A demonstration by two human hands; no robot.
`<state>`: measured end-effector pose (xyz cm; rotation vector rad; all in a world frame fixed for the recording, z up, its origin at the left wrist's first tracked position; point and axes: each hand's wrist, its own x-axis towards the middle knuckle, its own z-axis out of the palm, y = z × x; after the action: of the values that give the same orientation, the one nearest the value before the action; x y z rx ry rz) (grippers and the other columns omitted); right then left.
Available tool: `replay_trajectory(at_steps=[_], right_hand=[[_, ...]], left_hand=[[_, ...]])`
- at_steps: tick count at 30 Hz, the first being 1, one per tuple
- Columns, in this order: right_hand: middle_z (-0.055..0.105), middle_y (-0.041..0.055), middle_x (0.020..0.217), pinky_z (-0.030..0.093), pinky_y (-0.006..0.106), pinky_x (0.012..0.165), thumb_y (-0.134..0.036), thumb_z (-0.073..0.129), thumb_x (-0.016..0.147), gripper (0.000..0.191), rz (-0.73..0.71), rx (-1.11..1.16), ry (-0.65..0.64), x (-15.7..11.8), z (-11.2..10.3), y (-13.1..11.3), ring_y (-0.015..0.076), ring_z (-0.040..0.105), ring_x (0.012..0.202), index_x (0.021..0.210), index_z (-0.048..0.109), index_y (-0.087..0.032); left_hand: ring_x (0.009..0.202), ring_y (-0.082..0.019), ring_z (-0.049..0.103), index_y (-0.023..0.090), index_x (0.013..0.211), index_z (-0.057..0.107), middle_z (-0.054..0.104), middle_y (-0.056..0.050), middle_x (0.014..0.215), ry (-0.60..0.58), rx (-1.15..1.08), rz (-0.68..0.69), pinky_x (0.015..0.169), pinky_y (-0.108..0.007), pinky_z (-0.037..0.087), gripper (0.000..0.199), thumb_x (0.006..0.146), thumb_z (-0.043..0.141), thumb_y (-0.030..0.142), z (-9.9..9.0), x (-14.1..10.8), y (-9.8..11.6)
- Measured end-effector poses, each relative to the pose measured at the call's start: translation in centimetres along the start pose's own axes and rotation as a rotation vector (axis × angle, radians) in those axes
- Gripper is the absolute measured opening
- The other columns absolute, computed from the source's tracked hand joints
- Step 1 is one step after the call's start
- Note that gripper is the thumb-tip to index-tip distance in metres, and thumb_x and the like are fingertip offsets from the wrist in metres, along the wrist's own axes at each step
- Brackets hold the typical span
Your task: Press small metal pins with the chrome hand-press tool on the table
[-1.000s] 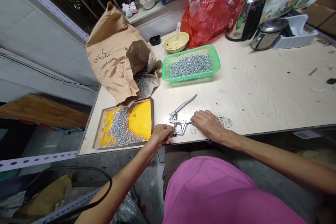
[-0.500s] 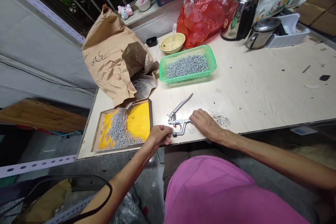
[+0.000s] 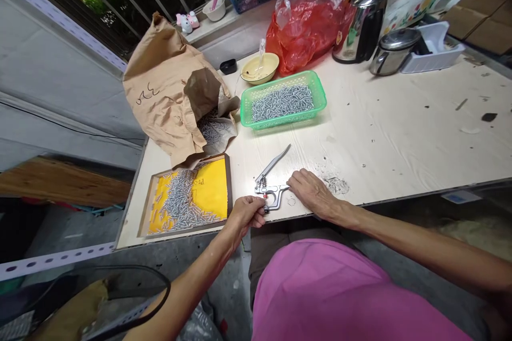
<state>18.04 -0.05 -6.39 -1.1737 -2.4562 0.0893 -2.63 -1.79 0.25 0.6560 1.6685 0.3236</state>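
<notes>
Near the table's front edge lies a silver hand-press tool (image 3: pixel 276 190), its upper lever raised at an angle. My left hand (image 3: pixel 248 212) is pinched at the tool's jaw end, and whatever is between the fingertips is too small to name. The fingers of my right hand (image 3: pixel 310 187) are closed round the end of the tool's lower handle. Left of the tool, a shallow tray (image 3: pixel 229 186) with a yellow bottom holds many small metal pieces (image 3: pixel 180 200). Behind the tool stands a green basket (image 3: pixel 286 119) full of similar pieces.
A brown paper bag (image 3: pixel 164 96) with metal pieces at its mouth leans behind the tray. Further back are a yellow bowl (image 3: pixel 260 69), a red plastic bag (image 3: pixel 306 26), a kettle (image 3: pixel 360 24), a steel pot (image 3: pixel 394 53) and a white container (image 3: pixel 434 61).
My left hand has moved slightly right, so its fingertips now sit at the tool's jaw. My right hand still holds the handle. The view has shifted a little.
</notes>
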Motion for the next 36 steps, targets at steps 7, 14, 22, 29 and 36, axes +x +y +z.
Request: replay_trajectory(at_steps=[7,14,22,29,36], right_hand=[[0.053,0.0066,0.085,0.032,0.033,0.071,-0.011,0.044,0.091,0.014,-0.026,0.020,-0.014,0.1,-0.2,0.0,0.0209,0.041,0.081,0.086,0.056,-0.015],[0.054,0.0065,0.085,0.031,0.033,0.072,-0.011,0.043,0.092,0.015,-0.013,0.025,-0.012,0.3,-0.6,-0.1,0.0203,0.041,0.081,0.086,0.057,-0.015],[0.053,0.0076,0.086,0.033,0.033,0.072,-0.010,0.041,0.092,0.018,0.002,0.108,-0.044,0.3,-0.7,0.0,0.0205,0.040,0.082,0.085,0.057,-0.015],[0.053,0.0085,0.089,0.034,0.032,0.071,-0.011,0.042,0.093,0.018,-0.015,0.248,-0.078,0.5,-1.6,0.0,0.0210,0.040,0.085,0.099,0.059,-0.014],[0.055,0.0085,0.090,0.034,0.034,0.074,-0.012,0.043,0.092,0.018,-0.009,0.162,0.000,0.3,-1.3,-0.2,0.0220,0.039,0.085,0.099,0.059,-0.015]], left_hand=[[0.034,-0.009,0.055,0.014,0.065,0.052,0.056,0.003,0.044,-0.056,0.129,0.029,0.034,-0.014,0.039,0.021,0.078,0.062,0.026,-0.6,0.4,0.2],[0.035,-0.008,0.055,0.013,0.067,0.053,0.055,0.005,0.048,-0.051,0.101,0.053,0.034,-0.015,0.039,0.019,0.077,0.064,0.025,-0.5,0.0,-0.1],[0.033,-0.006,0.052,0.013,0.066,0.053,0.054,0.005,0.047,-0.006,0.100,0.038,0.034,-0.015,0.038,0.018,0.079,0.061,0.023,0.1,-0.2,-0.2],[0.033,-0.009,0.054,0.014,0.068,0.053,0.055,0.005,0.048,0.002,0.100,0.061,0.033,-0.016,0.039,0.015,0.078,0.061,0.020,0.4,-0.5,-0.8],[0.033,-0.006,0.051,0.012,0.068,0.055,0.058,0.003,0.050,-0.030,-0.079,-0.007,0.033,-0.016,0.039,0.023,0.074,0.067,0.031,0.1,-0.2,-1.2]])
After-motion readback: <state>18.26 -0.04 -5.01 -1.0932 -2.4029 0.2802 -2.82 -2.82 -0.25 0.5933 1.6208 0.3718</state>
